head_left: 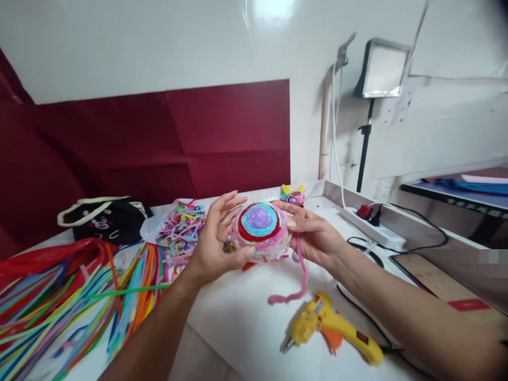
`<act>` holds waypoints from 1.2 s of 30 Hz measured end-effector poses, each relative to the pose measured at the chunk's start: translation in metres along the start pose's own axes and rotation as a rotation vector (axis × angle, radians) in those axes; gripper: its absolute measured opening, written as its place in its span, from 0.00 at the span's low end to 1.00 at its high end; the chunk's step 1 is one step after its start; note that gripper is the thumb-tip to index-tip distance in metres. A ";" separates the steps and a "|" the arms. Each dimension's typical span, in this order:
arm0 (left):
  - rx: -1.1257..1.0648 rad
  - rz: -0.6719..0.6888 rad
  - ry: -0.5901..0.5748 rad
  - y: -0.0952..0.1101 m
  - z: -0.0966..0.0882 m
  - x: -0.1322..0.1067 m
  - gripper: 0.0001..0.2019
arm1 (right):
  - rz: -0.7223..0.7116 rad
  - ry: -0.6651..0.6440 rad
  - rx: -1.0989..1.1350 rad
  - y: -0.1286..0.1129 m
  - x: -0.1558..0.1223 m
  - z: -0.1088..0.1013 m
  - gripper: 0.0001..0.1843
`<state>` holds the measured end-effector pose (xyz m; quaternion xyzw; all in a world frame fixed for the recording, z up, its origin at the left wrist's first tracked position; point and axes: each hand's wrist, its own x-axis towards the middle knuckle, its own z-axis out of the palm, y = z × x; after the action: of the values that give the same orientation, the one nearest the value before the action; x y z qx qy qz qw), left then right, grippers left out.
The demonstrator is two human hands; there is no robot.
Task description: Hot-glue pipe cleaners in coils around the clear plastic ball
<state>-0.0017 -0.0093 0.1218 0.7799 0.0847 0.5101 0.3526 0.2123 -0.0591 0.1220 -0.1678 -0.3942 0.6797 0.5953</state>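
Observation:
Between my two hands, above the white table, is a round craft piece [261, 222] coiled from fuzzy pipe cleaners, with purple at the centre and rings of light blue, red and pink around it. My left hand [218, 238] grips its left side, thumb along the lower edge. On the right side, my right hand [313, 230] holds the rim between fingers and thumb. A loose pink pipe cleaner [304, 272] hangs down from near the right fingers and curls left. Below it on the table lies a yellow hot glue gun [329, 323], nozzle to the left.
Long pipe cleaners [95, 296] spread over the left side. Behind them are a bag of short cut pieces [184, 222] and a black cloth bag [111, 219]. A small colourful figure [293, 197] stands at the back. To the right are a power strip [375, 230] with cables and a lamp [384, 69].

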 end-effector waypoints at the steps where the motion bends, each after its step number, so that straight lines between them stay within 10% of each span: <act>1: -0.022 -0.041 0.018 -0.003 0.001 0.005 0.45 | -0.015 -0.006 0.004 -0.002 0.005 -0.003 0.28; 12: -0.154 -0.171 0.138 -0.030 0.006 0.027 0.28 | -0.056 -0.012 0.049 -0.004 0.026 -0.027 0.24; 36: -0.473 -0.337 0.205 -0.022 0.033 0.026 0.33 | -0.128 0.063 0.004 -0.003 0.027 -0.029 0.21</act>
<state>0.0433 0.0042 0.1193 0.5957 0.1268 0.5260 0.5937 0.2284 -0.0242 0.1125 -0.1624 -0.3841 0.6354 0.6499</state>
